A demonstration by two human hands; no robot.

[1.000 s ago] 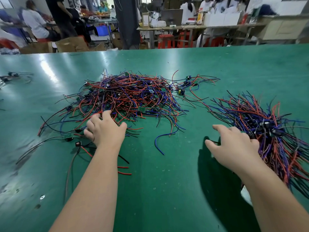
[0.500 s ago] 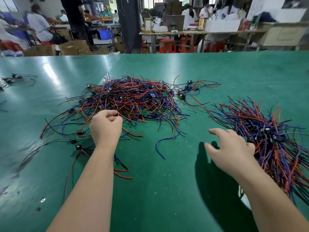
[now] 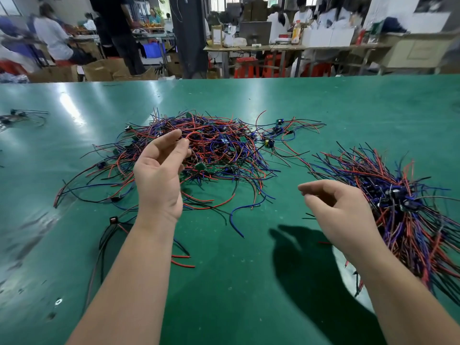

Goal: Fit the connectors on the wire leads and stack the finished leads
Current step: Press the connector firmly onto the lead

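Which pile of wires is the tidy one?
The pile on the right, leads lying side by side, dark parts bunched together; the middle pile is a loose tangle.

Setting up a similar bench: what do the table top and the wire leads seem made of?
Table top: smooth green semi-gloss mat, likely rubber or vinyl; soft glare streaks show on it. Leads: thin wire in red, blue and black insulation, probably plastic; they bend and curl freely.

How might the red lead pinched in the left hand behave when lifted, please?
Probably floppy: the red lead loops from the left hand. Likely light; a fingertip pinch holds it. It may snag in the tangled pile.
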